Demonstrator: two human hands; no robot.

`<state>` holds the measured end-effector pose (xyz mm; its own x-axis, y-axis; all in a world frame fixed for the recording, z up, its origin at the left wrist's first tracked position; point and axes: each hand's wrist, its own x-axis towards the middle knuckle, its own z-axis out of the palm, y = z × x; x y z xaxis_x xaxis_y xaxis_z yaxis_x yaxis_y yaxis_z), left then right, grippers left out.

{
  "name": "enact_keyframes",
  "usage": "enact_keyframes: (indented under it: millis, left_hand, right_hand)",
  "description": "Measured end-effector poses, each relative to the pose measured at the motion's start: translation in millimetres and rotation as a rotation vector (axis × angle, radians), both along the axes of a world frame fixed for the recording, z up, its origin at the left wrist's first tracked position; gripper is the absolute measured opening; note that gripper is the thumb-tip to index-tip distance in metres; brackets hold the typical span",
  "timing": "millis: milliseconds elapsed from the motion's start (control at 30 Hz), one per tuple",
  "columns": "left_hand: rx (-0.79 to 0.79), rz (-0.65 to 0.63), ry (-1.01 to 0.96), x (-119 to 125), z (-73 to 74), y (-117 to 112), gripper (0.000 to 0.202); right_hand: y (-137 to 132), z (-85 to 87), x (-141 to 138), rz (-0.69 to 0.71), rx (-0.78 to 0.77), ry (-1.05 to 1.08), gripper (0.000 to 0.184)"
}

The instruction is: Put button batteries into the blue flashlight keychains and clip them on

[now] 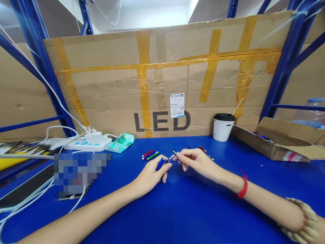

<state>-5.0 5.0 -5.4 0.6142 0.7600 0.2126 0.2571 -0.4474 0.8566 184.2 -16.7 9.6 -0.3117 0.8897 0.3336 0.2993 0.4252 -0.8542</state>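
My left hand (151, 174) is closed around a small blue cylinder (160, 164), held just above the table. Opposite it, the thumb and fingertips of my right hand (191, 157) pinch a thin silvery piece (172, 157) that reaches toward the blue cylinder; whether the two are joined I cannot tell. Behind my left hand lie a red tube (148, 153), a purple tube (148, 156) and a green tube (152, 156), side by side with silvery ends. Several small silvery discs and another red tube (202, 149) lie just behind my right hand, partly hidden by it.
A lidded paper cup (223, 127) stands at the back right, beside an open cardboard box (274, 144). At the left are a power strip (83, 145), a green soft pack (123, 142), white cables and a dark tablet-like device (27, 184). Taped cardboard (114, 91) walls the back.
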Motion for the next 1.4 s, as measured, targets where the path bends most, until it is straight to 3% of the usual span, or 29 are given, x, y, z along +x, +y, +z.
enact_keyframes:
  millis: [133,467,633,767,1067,1300,1400]
  left_hand:
    - [-0.002,0.015,0.008,0,0.0,0,0.024]
    - [0.083,0.076,0.037,0,0.8,1,0.030]
    - [0.121,0.084,0.066,1,2.2,-1,0.031]
    - [0.131,0.056,0.086,1,3.0,-3,0.035]
    - [0.144,0.068,0.081,1,4.2,-6,0.041]
    - [0.131,-0.067,0.238,0,6.2,-8,0.041]
    - [0.144,-0.066,0.248,-1,6.9,-8,0.043]
  right_hand:
    - [2,-3.0,2,-0.045,0.011,-0.016,0.042]
    - [3,-2.5,2,-0.031,-0.115,0.010,0.045]
    - [4,-0.6,-1,-0.090,-0.184,0.104,0.053]
    - [4,-0.1,-2,-0.127,-0.215,0.145,0.047]
    - [0,-4.4,-9,-0.001,-0.343,0.131,0.043]
    - [2,-7.3,-7,0.072,-0.304,0.110,0.039]
    - [3,-11.4,-6,0.123,-0.318,0.076,0.042]
